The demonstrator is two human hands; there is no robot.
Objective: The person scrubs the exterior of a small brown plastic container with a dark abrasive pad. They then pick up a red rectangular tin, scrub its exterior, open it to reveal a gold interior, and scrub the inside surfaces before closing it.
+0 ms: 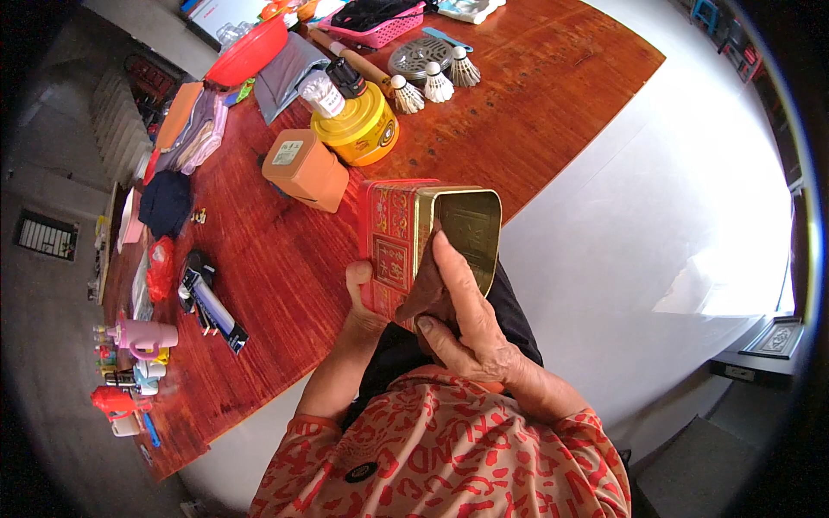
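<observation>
A red and gold rectangular metal tin [390,239] is held tilted in front of my body, its open mouth turned to the right. My left hand [363,291] grips the tin from its left side and below, the thumb showing at the corner and the other fingers hidden behind it. A brown cloth [424,288] is folded over the tin's near rim. My right hand [469,317] pinches that cloth, with the index finger stretched along it at the opening. The gold-coloured inside of the tin appears bare where it can be seen.
Beyond the tin, an orange-brown lidded box [307,169] and a yellow round canister [357,126] stand on the red wooden table [285,272]. Several shuttlecocks [438,83] sit farther back. Packaged goods [212,301] and a pink tumbler [146,337] are at the left.
</observation>
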